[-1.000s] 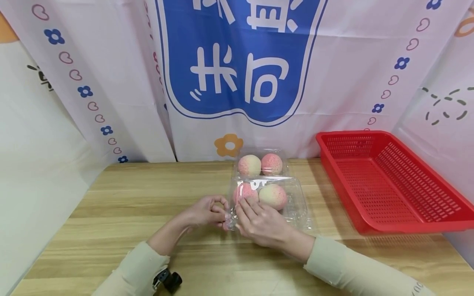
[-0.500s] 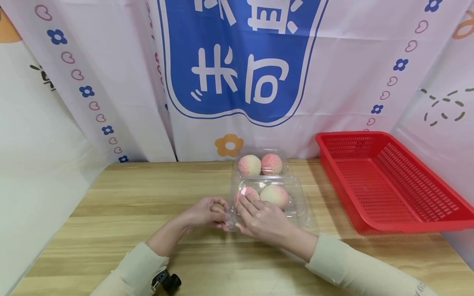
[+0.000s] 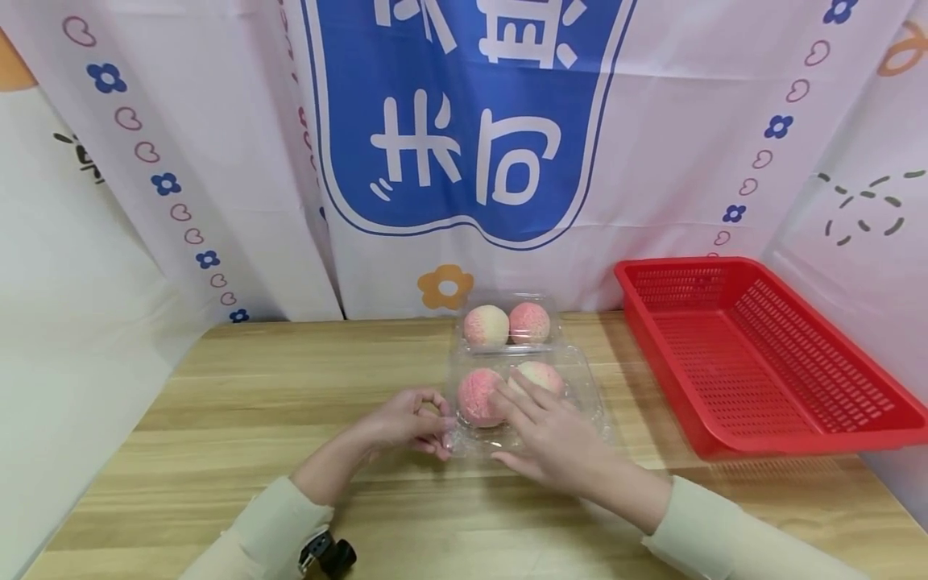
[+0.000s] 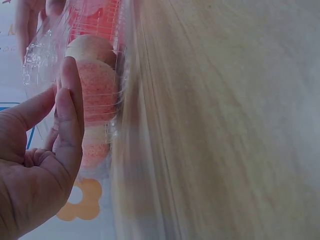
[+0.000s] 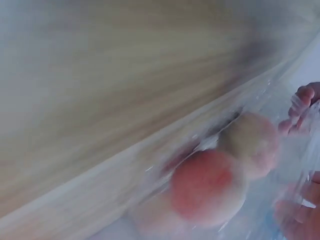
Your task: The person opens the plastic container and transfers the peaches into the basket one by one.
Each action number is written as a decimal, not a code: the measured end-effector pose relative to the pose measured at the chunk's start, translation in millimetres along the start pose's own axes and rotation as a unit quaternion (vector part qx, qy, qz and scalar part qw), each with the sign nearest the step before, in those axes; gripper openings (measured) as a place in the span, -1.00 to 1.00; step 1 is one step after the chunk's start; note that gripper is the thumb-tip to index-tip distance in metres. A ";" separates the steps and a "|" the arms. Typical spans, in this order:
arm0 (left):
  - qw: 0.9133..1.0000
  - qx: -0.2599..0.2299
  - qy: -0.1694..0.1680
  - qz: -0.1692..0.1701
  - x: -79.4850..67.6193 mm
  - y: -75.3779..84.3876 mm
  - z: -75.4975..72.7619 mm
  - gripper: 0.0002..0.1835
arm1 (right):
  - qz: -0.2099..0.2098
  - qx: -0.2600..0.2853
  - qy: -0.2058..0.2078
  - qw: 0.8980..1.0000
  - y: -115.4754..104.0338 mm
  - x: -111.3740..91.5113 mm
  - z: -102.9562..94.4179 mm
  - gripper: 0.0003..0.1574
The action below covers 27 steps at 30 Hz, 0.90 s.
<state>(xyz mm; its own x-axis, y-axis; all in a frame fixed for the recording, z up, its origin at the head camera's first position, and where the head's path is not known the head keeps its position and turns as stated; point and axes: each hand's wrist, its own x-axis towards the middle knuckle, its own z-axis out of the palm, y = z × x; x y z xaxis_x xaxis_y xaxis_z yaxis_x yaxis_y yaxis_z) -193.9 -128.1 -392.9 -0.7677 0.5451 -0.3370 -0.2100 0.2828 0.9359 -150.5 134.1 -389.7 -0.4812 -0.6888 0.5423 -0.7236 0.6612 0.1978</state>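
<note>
Wood-grain tbl (image 3: 275,387), clr plastic box (image 3: 589,403) w/ rnd speckled balls (image 3: 480,399)

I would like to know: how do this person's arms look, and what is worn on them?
The left sleeve and right sleeve are pale grey-green, both stopping short of the wrist. A small black device shows beside the left sleeve's end. No gloves are visible.

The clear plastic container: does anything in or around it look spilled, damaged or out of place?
Nothing stands out. The four pink-and-cream balls lie grouped in the clear plastic container, with none loose on the table. Glare could hide fine cracks.
</note>
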 end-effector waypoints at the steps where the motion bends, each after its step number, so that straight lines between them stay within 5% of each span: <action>1: 1.000 0.001 0.000 0.000 -0.2 0.2 0.0 -0.81 | 0.016 0.007 -0.008 1.000 3.4 -5.3 -2.9 -0.02; 10: 1.000 0.006 -0.001 0.003 -1.7 3.1 -0.1 -0.82 | 0.113 0.017 -0.066 0.991 39.2 -50.0 -26.7 0.08; 18: 1.000 0.010 0.009 0.004 -1.2 1.5 2.3 -0.85 | 0.154 0.053 -0.087 0.983 46.4 -65.4 -31.7 0.10; 27: 1.000 0.000 0.012 0.011 -2.3 3.7 2.9 -0.88 | 0.129 0.038 -0.103 0.986 46.7 -64.6 -35.8 0.01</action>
<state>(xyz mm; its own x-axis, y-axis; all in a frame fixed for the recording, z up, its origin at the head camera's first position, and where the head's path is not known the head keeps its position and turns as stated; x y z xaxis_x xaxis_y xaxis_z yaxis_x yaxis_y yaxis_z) -191.2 -126.0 -389.0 -0.7863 0.5321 -0.3142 -0.1931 0.2714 0.9429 -135.5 220.1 -386.3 -0.7384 -0.5522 0.3871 -0.5955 0.8033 0.0099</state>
